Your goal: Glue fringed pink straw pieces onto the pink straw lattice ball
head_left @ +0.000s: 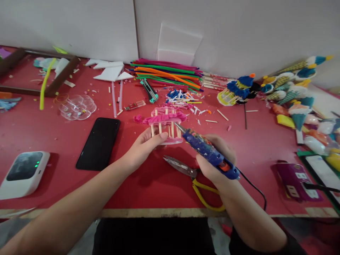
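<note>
My left hand (145,144) grips a small pink craft model (168,120) by its lower part, thumb across the front. The model has pale wooden sticks as posts between pink-edged discs, with a fuzzy pink band round the middle. In my right hand (216,152) is a blue glue gun (208,150), smeared with dried glue. Its metal nozzle points up and left, at or very near the model's right side just under the pink band; whether it touches I cannot tell. Beneath my hands lie scissors (195,175) with yellow handles, blades toward the left.
Behind the model are cut stick pieces (183,97), a green utility knife (149,91) and coloured pipe cleaners (167,73). A black phone (98,143) and a white device (23,173) lie left. A blue-and-yellow model (236,90) and a purple box (297,181) are right. The glue gun's cord (256,189) trails right.
</note>
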`<control>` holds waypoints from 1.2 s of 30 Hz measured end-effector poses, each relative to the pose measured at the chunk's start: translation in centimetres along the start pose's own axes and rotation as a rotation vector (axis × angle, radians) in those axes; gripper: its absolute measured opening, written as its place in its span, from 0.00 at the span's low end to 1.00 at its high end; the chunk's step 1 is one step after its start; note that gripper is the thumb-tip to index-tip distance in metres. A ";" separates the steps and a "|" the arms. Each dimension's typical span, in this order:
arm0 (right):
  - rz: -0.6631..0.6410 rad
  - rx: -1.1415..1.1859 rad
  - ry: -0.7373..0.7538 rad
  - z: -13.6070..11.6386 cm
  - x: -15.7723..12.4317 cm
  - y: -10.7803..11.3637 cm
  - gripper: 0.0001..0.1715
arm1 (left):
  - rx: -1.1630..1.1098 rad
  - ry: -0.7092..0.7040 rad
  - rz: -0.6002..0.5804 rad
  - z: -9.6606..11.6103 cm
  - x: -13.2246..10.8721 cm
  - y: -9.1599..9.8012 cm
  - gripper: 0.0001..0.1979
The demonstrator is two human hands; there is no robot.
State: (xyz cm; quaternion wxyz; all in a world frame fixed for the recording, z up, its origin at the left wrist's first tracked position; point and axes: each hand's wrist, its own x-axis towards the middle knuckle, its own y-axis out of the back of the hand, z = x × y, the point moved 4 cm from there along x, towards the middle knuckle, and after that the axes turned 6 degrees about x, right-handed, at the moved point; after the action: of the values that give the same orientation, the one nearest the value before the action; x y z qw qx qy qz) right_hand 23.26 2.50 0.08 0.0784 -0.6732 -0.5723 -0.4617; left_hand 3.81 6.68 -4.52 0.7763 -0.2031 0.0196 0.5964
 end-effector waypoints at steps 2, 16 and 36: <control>0.010 -0.023 0.003 0.3 -0.2 0.2 0.12 | 0.049 -0.025 -0.032 -0.2 0.0 0.0 0.20; -0.002 -0.099 -0.019 1.2 -0.9 0.2 0.15 | 0.232 -0.058 -0.005 -0.5 0.0 0.1 0.20; 0.011 -0.187 0.001 0.9 -0.7 0.4 0.13 | 0.332 -0.036 0.044 0.0 -0.3 0.0 0.23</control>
State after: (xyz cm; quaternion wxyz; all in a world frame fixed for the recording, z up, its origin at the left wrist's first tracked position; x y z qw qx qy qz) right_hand 24.14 2.48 -0.72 0.0180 -0.6807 -0.5228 -0.5128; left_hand 3.70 6.39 -4.42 0.7862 -0.0610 0.1084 0.6054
